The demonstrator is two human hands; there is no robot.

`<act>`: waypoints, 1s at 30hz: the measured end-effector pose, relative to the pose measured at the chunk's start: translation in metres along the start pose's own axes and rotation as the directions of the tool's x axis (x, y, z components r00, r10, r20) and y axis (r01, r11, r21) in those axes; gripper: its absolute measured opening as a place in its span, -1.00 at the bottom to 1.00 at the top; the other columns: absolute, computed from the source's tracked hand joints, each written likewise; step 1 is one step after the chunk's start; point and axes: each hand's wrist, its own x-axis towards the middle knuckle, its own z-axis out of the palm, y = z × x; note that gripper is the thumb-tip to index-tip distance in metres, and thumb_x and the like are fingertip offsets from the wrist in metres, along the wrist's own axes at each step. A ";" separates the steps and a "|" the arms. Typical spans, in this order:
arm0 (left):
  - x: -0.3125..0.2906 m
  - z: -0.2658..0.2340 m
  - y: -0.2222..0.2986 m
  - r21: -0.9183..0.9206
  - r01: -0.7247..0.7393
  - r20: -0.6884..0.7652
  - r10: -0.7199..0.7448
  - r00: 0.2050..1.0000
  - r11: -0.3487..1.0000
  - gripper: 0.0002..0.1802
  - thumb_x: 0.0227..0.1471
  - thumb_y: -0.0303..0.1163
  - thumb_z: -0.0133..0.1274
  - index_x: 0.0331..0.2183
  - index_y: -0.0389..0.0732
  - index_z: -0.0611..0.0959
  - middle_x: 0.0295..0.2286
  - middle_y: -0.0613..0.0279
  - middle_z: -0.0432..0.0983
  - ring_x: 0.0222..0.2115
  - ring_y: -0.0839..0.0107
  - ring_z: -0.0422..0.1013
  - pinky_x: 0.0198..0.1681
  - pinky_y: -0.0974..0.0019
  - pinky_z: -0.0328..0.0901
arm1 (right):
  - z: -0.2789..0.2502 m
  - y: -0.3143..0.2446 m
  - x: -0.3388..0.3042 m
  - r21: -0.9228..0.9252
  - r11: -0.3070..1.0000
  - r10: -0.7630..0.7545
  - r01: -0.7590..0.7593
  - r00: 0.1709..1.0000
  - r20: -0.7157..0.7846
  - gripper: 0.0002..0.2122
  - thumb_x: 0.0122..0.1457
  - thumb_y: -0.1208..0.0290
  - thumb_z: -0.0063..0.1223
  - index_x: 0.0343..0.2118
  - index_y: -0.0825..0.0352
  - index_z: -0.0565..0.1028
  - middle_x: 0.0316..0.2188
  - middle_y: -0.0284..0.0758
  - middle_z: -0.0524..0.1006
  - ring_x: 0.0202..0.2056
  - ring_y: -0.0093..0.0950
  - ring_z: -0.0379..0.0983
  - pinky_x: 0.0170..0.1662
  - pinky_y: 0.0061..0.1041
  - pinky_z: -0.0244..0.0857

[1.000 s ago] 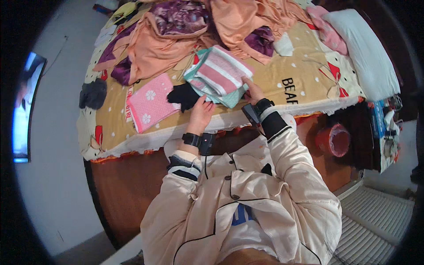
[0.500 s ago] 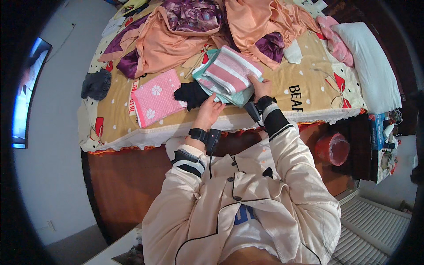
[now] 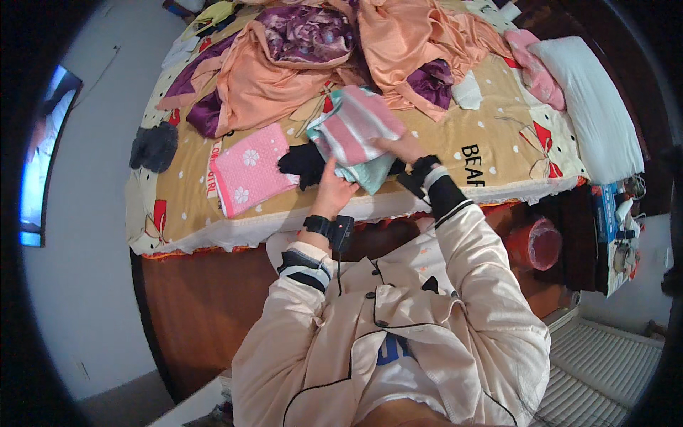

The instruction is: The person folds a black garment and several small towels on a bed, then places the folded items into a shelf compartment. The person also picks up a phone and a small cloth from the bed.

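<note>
A folded pink-and-white striped towel (image 3: pixel 359 127) lies over a mint green cloth (image 3: pixel 370 176), both held slightly tilted above the bed's near edge. At their right side my right hand (image 3: pixel 405 148) is closed on the striped towel, its fingers a little blurred. My left hand (image 3: pixel 332 191) pinches the lower left edge of the green cloth, thumb pointing up. Partly under this bundle is a bunched black cloth (image 3: pixel 302 164). To the left, a pink towel with white flowers (image 3: pixel 250 169) lies flat and folded on the bed.
The bed has a tan patterned sheet (image 3: pixel 491 146). A crumpled peach and purple satin cover (image 3: pixel 267 78) lies across its far part. A dark grey garment (image 3: pixel 153 148) sits at the left, a white pillow (image 3: pixel 594 107) at the right. A red bin (image 3: pixel 535 243) stands on the floor.
The striped towel and green cloth have shifted slightly left and tilted. My right hand has moved left with them, and my left hand now pinches the green cloth's edge.
</note>
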 end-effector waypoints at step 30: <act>-0.081 0.017 0.083 -0.034 -0.554 -0.146 0.544 0.826 0.832 -0.62 0.00 -0.20 -0.06 -0.16 -0.20 0.43 -0.22 0.17 0.39 -0.20 0.26 0.33 -0.09 0.16 0.23 | 0.045 -0.171 -0.038 0.667 0.669 0.059 -0.329 0.918 0.393 -0.68 0.11 0.27 -0.03 -0.13 0.33 0.36 -0.25 -0.30 0.49 -0.25 -0.46 0.44 -0.16 -0.46 0.33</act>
